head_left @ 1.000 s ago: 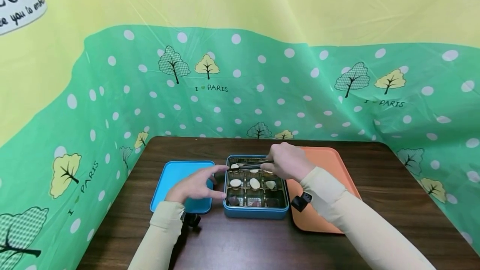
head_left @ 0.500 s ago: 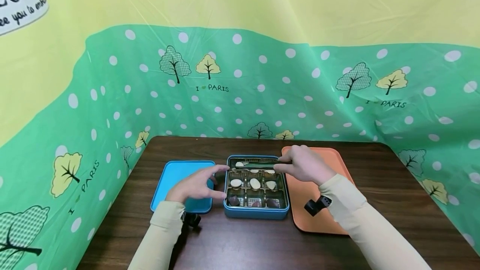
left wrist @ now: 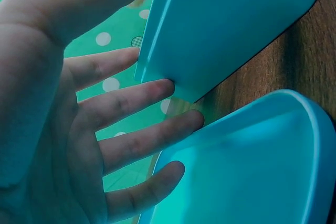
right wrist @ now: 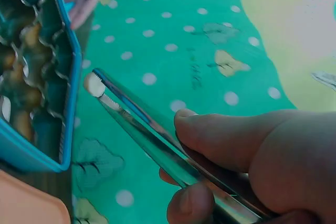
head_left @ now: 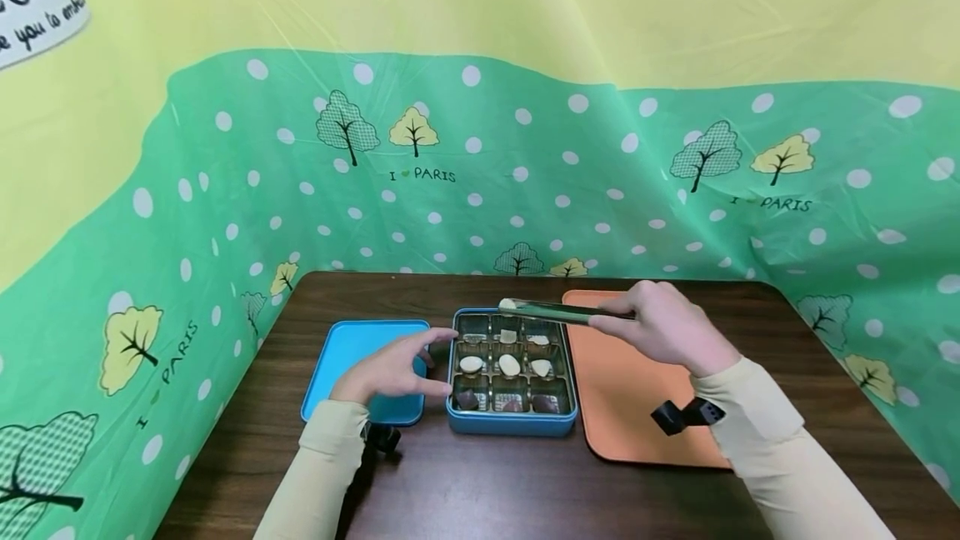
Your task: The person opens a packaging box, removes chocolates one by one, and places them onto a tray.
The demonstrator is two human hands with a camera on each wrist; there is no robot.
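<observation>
My right hand (head_left: 675,327) holds metal tweezers (head_left: 558,312) above the back edge of a blue box (head_left: 512,425). A small white piece, perhaps a pebble (right wrist: 95,84), is pinched between the tweezer tips. The box is split into several compartments. White pebbles (head_left: 509,366) lie in its middle row, dark pieces (head_left: 467,400) in the front row, and small pale pieces (head_left: 538,340) in the back row. At the box's left side, my left hand (head_left: 386,369) has its thumb and fingers spread; in the left wrist view the fingers (left wrist: 136,100) are fairly straight against or near the wall.
Left of the box, partly behind my left hand, lies a shallow blue tray or lid (head_left: 330,365). A flat orange tray (head_left: 622,415) lies to the right, under my right forearm. All rest on a dark wooden table (head_left: 480,490), with a patterned cloth (head_left: 465,190) hanging behind.
My right hand has moved right, and the tweezers have risen out of the back-left compartment with the white piece in their tips. My left hand has stayed in place.
</observation>
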